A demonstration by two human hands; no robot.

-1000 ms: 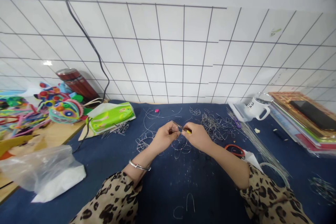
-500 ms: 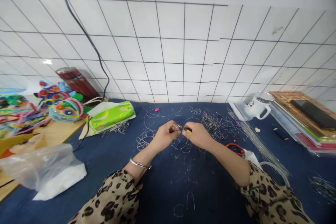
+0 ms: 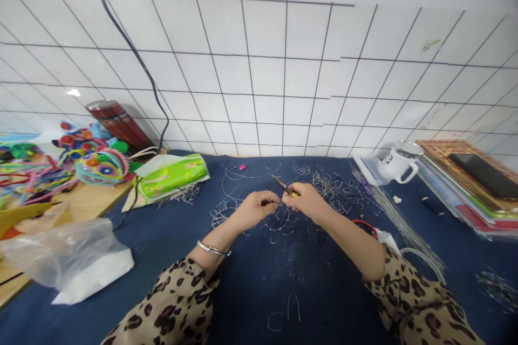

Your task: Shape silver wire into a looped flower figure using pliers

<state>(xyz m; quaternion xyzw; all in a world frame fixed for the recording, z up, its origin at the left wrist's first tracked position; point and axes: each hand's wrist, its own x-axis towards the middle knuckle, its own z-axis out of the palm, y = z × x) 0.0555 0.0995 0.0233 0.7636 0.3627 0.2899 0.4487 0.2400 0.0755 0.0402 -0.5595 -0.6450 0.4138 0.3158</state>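
Close together, both hands work above the middle of a dark blue cloth (image 3: 319, 291), fingertips nearly meeting. The right hand (image 3: 306, 202) has its fingers closed around a slender pointed tool (image 3: 281, 184) with yellow on its handle; the tip slants up and away, toward the left and the wall (image 3: 263, 75), clear of the cloth. The left hand (image 3: 259, 208) has thumb and forefinger pinched together just beside the right fingertips; whatever lies between them is too fine to make out. A silver bangle (image 3: 213, 249) circles the left wrist.

Loose wire loops (image 3: 282, 221) lie just below the fingertips, with a coil of wire (image 3: 220, 214) next to the left forearm and a larger wire tangle (image 3: 329, 190) beyond the right hand. Nearer the person, a U-shaped wire (image 3: 299, 310) and a small curved wire (image 3: 269, 323) lie side by side, apart. A small pink object (image 3: 242, 167) rests near the back edge. To the left sits a green packet (image 3: 174, 177); to the right, a bundle of straight wires (image 3: 399, 226) runs past the right forearm, with a white mug (image 3: 399, 163) standing at its far end
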